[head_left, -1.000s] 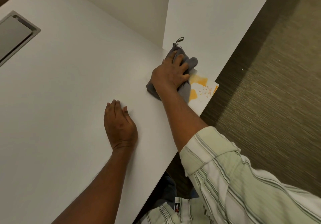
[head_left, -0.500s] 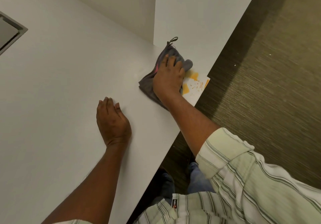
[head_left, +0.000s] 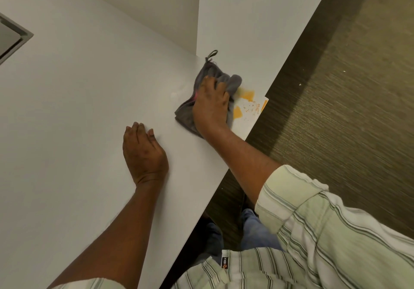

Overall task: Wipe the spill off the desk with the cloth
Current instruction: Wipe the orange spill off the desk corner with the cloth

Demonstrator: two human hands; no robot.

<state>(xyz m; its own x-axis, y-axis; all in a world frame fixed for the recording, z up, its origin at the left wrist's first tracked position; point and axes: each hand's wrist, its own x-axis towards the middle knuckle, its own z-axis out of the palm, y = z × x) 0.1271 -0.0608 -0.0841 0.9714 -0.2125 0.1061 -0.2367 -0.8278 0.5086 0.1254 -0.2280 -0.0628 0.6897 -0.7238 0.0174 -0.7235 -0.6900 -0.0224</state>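
Nearest the camera, a striped pale-green shirt (head_left: 324,244) covers the person's body and right upper arm, and blue jeans (head_left: 255,228) show below the desk's edge. One white desk (head_left: 67,131) fills the left of the view. The left hand (head_left: 143,154) lies palm down on it, fingers (head_left: 136,129) straight and pressed close together, the thumb just apart, holding nothing. Farther on, the right hand (head_left: 210,107) presses down on the single grey cloth (head_left: 186,114), its fingers curled over the bunched fabric and gripping it against the desktop; the fingertips are buried in the folds, so how tightly they close cannot be told. The cloth sits near the desk's right edge, its dark hanging loop (head_left: 212,54) pointing away from the person, a pink thread showing at the hand's edge. Just right of the cloth, touching it, lies one white paper (head_left: 244,123) with orange patches (head_left: 247,96) and small orange specks; three patches can be counted. A faint pale smear (head_left: 177,93) marks the desktop left of the cloth. Beyond, one upright white divider panel (head_left: 246,8) meets the desk. At far left one grey recessed hatch (head_left: 11,37) is set in the desktop, lid shut. Dark striped carpet (head_left: 347,87) fills the right.
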